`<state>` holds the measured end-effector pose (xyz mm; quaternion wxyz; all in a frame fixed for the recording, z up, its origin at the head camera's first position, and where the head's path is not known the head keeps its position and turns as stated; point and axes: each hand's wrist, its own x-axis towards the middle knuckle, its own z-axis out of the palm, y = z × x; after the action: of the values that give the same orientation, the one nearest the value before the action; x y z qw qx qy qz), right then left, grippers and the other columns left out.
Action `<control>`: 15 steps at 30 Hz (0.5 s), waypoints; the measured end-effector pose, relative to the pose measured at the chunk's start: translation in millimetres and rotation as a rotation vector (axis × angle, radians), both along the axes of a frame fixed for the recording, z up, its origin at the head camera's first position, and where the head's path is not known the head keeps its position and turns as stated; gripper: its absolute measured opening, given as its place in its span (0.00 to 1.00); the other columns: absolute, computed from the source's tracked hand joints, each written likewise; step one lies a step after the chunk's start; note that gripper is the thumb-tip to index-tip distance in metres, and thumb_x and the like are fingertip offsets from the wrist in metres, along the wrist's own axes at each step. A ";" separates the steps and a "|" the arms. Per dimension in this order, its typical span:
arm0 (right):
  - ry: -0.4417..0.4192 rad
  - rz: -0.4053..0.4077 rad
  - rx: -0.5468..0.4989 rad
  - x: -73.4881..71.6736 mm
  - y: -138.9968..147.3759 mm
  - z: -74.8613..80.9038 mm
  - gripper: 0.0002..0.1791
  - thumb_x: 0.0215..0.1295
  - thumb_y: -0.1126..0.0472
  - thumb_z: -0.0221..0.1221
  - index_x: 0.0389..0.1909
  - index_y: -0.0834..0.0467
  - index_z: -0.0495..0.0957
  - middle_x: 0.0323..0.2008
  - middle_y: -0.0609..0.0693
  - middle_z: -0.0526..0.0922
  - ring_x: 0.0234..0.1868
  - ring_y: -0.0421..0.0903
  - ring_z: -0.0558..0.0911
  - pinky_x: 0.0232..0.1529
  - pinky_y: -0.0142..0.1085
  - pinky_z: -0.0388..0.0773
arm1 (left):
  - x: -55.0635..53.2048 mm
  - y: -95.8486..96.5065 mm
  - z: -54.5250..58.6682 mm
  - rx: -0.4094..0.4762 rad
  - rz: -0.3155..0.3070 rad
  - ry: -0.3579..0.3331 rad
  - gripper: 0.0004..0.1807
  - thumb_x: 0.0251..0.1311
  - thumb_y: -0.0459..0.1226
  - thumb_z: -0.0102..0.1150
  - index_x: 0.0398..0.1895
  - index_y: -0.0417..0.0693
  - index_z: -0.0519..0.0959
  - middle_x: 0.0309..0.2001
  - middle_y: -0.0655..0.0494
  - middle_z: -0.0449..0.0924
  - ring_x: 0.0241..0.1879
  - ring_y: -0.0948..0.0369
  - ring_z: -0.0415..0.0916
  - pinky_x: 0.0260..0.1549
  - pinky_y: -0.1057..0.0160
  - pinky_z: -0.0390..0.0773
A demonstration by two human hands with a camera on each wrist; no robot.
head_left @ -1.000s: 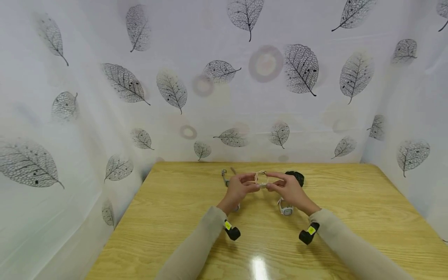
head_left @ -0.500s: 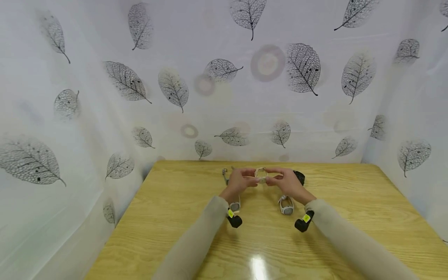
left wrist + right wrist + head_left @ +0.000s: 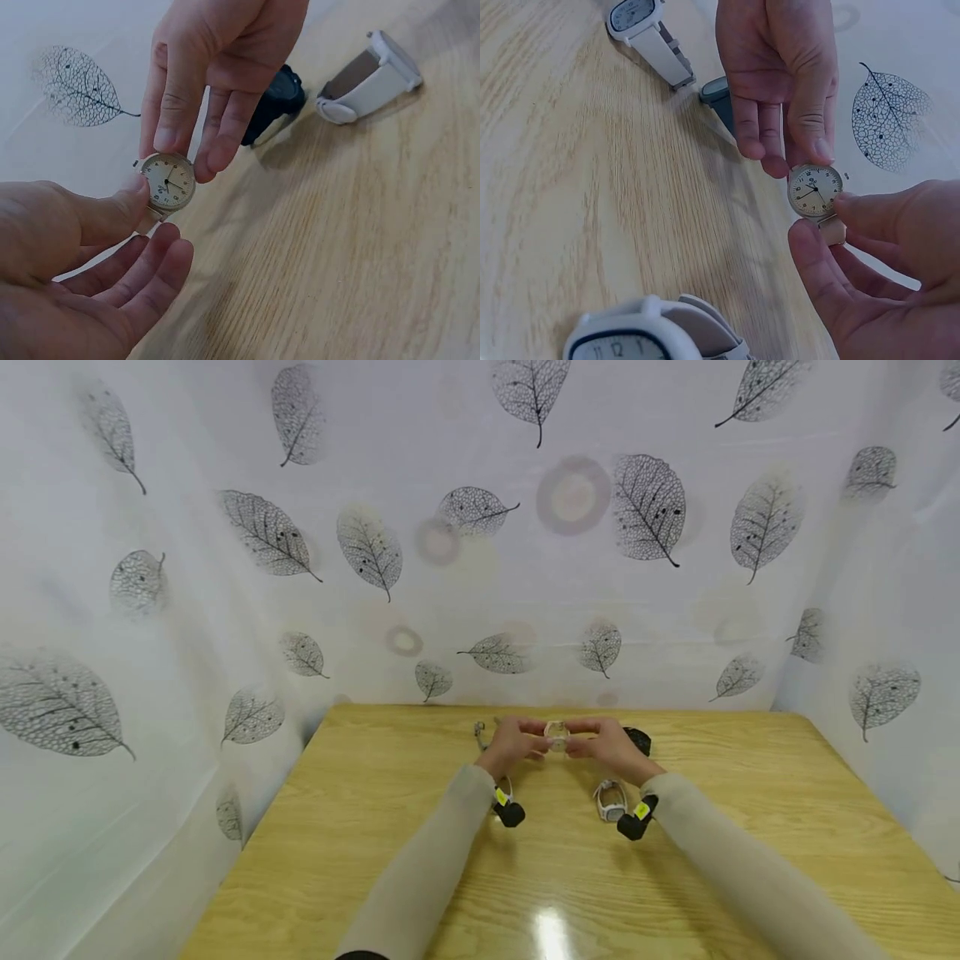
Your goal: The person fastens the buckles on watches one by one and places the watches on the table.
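Between both hands a small round-faced wristwatch point(image 3: 557, 739) is held up above the far part of the table. Its pale dial point(image 3: 169, 182) with dark numerals faces back toward the person. My left hand point(image 3: 514, 743) pinches one side of the case between thumb and fingers. On the opposite side, my right hand point(image 3: 613, 750) pinches it too, thumb at the case edge point(image 3: 815, 190). The light strap loops behind the case, mostly covered by fingers. Beneath the right forearm lies a white watch point(image 3: 611, 802); another white watch point(image 3: 634, 22) is partly hidden by the left wrist.
A black watch point(image 3: 279, 101) lies behind the right hand, and a blue-grey watch point(image 3: 480, 735) behind the left. All rest on a wooden table point(image 3: 360, 827). A leaf-printed white curtain point(image 3: 480, 585) stands along its back and sides.
Both hands have shifted slightly farther away with the watch, and its dial has tilted up into clearer view. The forearms have drawn a little closer together. The watches on the table stay put.
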<state>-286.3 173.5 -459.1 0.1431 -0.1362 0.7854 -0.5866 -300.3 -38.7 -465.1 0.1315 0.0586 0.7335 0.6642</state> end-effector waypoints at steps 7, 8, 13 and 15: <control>-0.046 -0.028 0.017 -3.8 -5.3 -4.7 0.27 0.75 0.69 0.57 0.71 0.71 0.67 0.67 0.71 0.72 0.56 0.63 0.83 0.57 0.50 0.82 | -3.9 2.3 -0.6 -0.034 0.012 -0.055 0.16 0.62 0.24 0.67 0.53 0.29 0.82 0.41 0.42 0.87 0.44 0.42 0.85 0.45 0.48 0.86; -0.042 -0.027 0.026 -4.6 -5.5 -5.3 0.27 0.75 0.69 0.57 0.71 0.72 0.67 0.67 0.71 0.72 0.56 0.63 0.83 0.56 0.49 0.82 | -4.3 2.7 -0.6 -0.041 0.017 -0.059 0.16 0.62 0.24 0.67 0.54 0.29 0.82 0.41 0.42 0.87 0.43 0.42 0.86 0.45 0.48 0.87; -0.041 -0.039 0.059 -7.8 -6.0 -7.0 0.26 0.76 0.69 0.56 0.71 0.71 0.67 0.68 0.71 0.71 0.56 0.60 0.83 0.54 0.47 0.84 | -5.8 5.2 0.7 -0.088 0.029 -0.063 0.17 0.63 0.24 0.67 0.55 0.29 0.82 0.41 0.44 0.87 0.41 0.43 0.86 0.42 0.49 0.87; -0.048 -0.044 0.065 -9.0 -6.1 -8.1 0.25 0.76 0.69 0.55 0.71 0.71 0.68 0.68 0.70 0.71 0.56 0.60 0.83 0.54 0.46 0.84 | -6.3 6.0 1.2 -0.110 0.030 -0.063 0.17 0.63 0.25 0.67 0.55 0.30 0.82 0.40 0.44 0.87 0.40 0.42 0.86 0.40 0.49 0.87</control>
<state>-295.3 167.4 -467.2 0.1533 -0.1001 0.8032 -0.5669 -306.6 -32.7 -464.0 0.1475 0.0194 0.7653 0.6262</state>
